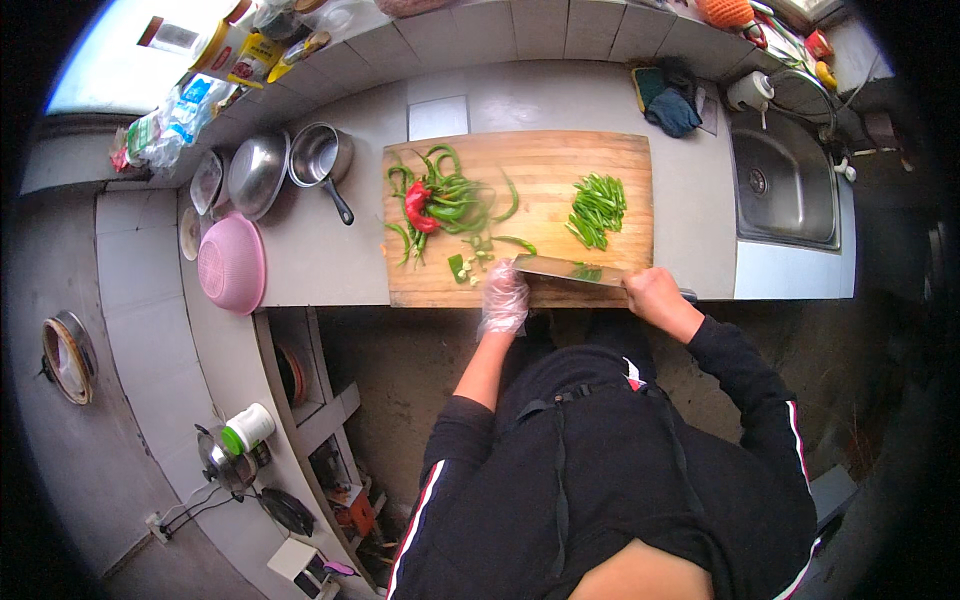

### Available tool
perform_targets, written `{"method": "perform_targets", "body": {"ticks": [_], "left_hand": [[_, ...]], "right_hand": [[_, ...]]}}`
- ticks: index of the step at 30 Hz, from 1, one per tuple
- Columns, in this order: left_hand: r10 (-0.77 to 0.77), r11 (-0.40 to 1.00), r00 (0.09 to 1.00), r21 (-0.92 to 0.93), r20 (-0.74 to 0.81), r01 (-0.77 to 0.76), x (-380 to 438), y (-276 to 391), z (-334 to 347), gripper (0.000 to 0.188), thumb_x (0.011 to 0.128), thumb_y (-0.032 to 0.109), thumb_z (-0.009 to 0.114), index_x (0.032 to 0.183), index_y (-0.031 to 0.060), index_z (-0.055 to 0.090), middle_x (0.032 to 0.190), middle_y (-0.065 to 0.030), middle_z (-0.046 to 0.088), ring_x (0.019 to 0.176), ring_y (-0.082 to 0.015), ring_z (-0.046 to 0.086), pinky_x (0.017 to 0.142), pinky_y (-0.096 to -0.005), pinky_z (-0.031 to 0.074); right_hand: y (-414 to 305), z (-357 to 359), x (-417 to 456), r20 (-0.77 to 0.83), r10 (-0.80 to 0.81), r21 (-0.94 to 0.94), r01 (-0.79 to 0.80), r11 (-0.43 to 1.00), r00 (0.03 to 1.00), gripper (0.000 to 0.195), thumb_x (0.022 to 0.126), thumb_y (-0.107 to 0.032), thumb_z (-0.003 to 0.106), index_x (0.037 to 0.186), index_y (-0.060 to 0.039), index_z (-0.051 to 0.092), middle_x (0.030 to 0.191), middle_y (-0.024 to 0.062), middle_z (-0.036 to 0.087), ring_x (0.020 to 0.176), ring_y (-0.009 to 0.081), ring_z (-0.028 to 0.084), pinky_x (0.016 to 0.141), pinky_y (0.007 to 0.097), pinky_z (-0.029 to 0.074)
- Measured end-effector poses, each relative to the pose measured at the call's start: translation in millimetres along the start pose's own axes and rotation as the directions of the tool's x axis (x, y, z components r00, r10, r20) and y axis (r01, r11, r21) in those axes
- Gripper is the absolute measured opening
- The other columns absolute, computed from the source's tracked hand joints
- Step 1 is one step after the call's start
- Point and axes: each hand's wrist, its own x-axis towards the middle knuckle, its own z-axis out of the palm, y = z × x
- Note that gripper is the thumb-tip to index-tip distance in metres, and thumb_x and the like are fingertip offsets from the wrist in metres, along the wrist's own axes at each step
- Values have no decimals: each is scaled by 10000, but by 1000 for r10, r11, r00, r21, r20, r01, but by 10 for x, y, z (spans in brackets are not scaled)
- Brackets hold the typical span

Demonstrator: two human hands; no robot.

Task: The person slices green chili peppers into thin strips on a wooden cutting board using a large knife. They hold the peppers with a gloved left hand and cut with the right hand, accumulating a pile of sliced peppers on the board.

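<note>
My right hand [654, 296] grips the handle of a kitchen knife [559, 267], its broad blade pointing left over the front of a wooden cutting board [525, 169]. In a clear plastic glove, my left hand [504, 292] is at the board's front edge beside the blade's tip. Its fingers are curled, and whether they hold anything is not visible. Just beyond the blade lies a single green chili [516, 243]. Cut chili pieces and pale cores [466, 268] lie near my left hand. Whole green chilies [450, 187] with a red pepper [420, 208] are heaped at the left. Sliced green chili [598, 210] forms a pile at the right.
Left of the board are a steel saucepan [315, 154], a metal bowl [259, 174] and a pink plastic colander [231, 262]. A sink [786, 184] is set in the counter at the right. Dark cloths [673, 111] and a sponge [646, 86] lie behind the board.
</note>
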Motion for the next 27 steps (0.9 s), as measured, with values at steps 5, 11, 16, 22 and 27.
{"method": "perform_targets", "body": {"ticks": [5, 11, 16, 22, 27], "left_hand": [[-26, 999, 1000, 35, 15, 25, -5, -26, 29, 103, 812, -11, 503, 878, 16, 576, 793, -218, 569, 771, -421, 576, 684, -479, 457], [-240, 970, 964, 56, 116, 235, -100, -112, 76, 161, 826, 16, 502, 952, 10, 603, 829, -227, 597, 801, -408, 602, 701, -471, 481], [-272, 946, 940, 239, 207, 221, 38, 253, -124, 133, 840, 31, 514, 930, 6, 609, 811, -218, 601, 803, -401, 608, 698, -476, 486], [27, 982, 997, 183, 77, -41, 244, 104, -197, 144, 823, 2, 534, 937, 43, 613, 881, -202, 604, 807, -396, 613, 690, -480, 496], [147, 932, 973, 304, 181, -197, 625, 192, -325, 102, 813, 35, 544, 888, 33, 613, 850, -206, 608, 825, -398, 622, 712, -484, 515]], "right_hand": [[98, -91, 155, 64, -80, -95, 85, 992, 995, 38, 698, -82, 630, 685, -47, 638, 657, 178, 645, 638, 350, 672, 589, 464, 538], [-56, -158, 394, 213, -21, -145, 53, 988, 977, 56, 726, -91, 620, 693, -53, 645, 711, 175, 663, 683, 345, 682, 620, 480, 532], [-14, 244, 426, 68, -30, -35, 32, 999, 997, 48, 706, -92, 633, 683, -51, 641, 689, 198, 644, 684, 382, 670, 630, 501, 526], [-225, 101, 76, -10, 279, 323, -261, 910, 960, 194, 841, -173, 649, 761, 0, 683, 691, 250, 618, 693, 446, 629, 629, 516, 498], [-282, 110, -204, -40, 463, 427, -404, 809, 885, 186, 850, -186, 656, 795, -12, 692, 703, 253, 615, 706, 451, 624, 613, 516, 486]]}}
